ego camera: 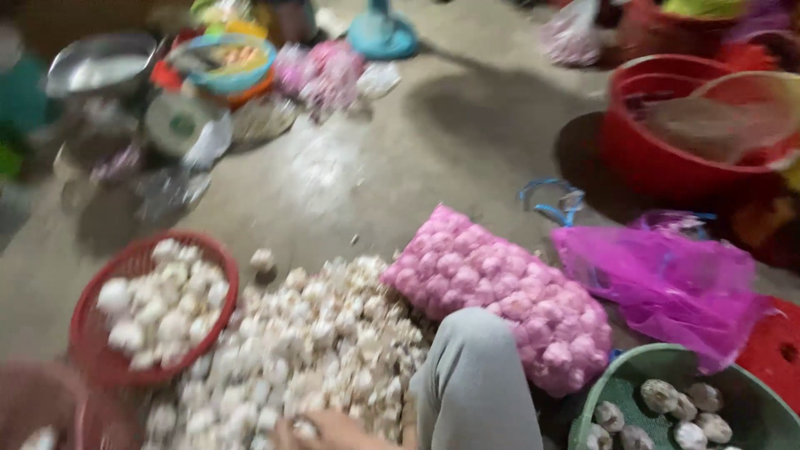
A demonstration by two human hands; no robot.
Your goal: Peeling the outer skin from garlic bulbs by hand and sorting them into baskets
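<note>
Garlic bulbs (308, 350), white and loose, lie heaped in a broad pile on the concrete floor (467, 125), and every other place here is told from that pile. At its near edge, by the bottom of the view, one hand (329, 432) rests on the bulbs, touching them; the frame is blurred and cuts the hand off, so I cannot tell whether the fingers are spread, together or closed on a bulb, nor which of the person's hands it is. No second hand shows.

Just right of the pile rises the person's bent knee in grey trousers (475, 383). Beyond the knee, touching the pile's right edge, lies a pink mesh sack (500, 296) packed full of garlic. Further right a loose magenta mesh bag (667, 287) sits crumpled, and below it a green basin (617, 392) holds a few darker, greyish bulbs.

Left of the pile, just beside it, a red plastic basket (92, 333) is partly filled with white bulbs; a second red basket (50, 408) shows blurred at the lower left corner. One stray bulb (263, 260) lies alone just above the pile. Well beyond it, a large red tub (658, 158) stands at the upper right, and bowls and a metal basin (100, 62) cluster at the upper left.
</note>
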